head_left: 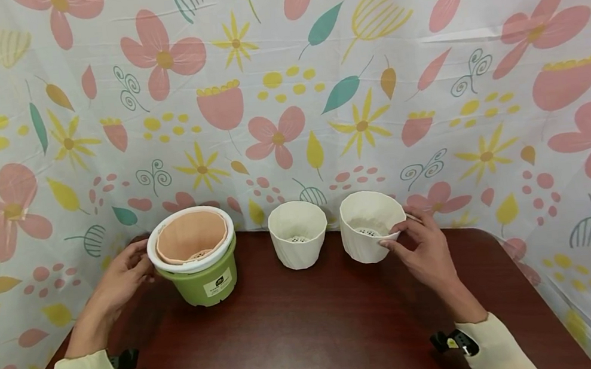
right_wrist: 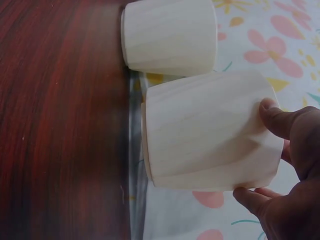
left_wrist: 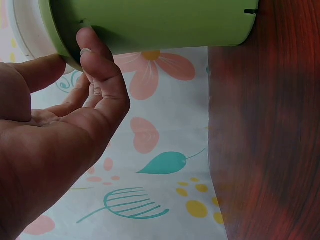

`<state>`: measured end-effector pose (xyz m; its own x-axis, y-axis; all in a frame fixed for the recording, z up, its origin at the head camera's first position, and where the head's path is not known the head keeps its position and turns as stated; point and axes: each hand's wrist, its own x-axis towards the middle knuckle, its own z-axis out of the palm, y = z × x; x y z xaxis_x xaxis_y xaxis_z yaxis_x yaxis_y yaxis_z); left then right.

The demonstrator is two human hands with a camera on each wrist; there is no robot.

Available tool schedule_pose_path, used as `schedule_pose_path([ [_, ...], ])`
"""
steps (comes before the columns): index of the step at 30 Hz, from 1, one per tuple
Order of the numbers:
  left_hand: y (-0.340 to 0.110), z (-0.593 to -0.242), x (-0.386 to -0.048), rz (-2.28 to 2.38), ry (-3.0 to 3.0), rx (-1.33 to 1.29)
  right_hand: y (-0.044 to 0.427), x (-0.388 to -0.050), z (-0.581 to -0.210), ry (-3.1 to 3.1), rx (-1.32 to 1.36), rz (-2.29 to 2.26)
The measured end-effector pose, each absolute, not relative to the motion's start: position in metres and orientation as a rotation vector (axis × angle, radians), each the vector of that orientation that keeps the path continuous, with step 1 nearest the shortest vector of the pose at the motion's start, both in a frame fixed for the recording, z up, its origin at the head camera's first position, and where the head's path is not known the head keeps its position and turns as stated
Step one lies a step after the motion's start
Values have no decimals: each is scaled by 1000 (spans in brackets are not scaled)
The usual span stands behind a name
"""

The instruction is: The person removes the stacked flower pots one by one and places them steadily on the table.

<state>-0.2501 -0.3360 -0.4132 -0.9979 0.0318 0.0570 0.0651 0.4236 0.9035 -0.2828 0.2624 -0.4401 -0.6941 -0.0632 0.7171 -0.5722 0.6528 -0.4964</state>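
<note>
At the left, a stack of flower pots stands on the table: a green pot (head_left: 205,284) with a paper label, a white pot (head_left: 227,218) inside it, and a peach pot (head_left: 192,234) innermost. My left hand (head_left: 123,272) grips the stack's rim, thumb at the edge and fingers bent under the green lip (left_wrist: 60,35). On the right, my right hand (head_left: 423,246) holds a white ribbed flower pot (right_wrist: 210,135) by its upper side, thumb and fingers spread around the rim. Whether its base touches the table cannot be told. Holes show in its bottom.
A smaller white flower pot (head_left: 299,238) stands between the stack and the held pot, near the table's back edge. The dark red-brown table (head_left: 289,329) meets a floral-printed sheet (head_left: 285,89) hanging behind and at both sides.
</note>
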Motion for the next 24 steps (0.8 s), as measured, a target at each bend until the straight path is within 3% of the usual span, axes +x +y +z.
schedule_pose_path([
  [24,-337,-415,-251,-1672,-2625,-84,257,-288,-452,-2325,432,979],
])
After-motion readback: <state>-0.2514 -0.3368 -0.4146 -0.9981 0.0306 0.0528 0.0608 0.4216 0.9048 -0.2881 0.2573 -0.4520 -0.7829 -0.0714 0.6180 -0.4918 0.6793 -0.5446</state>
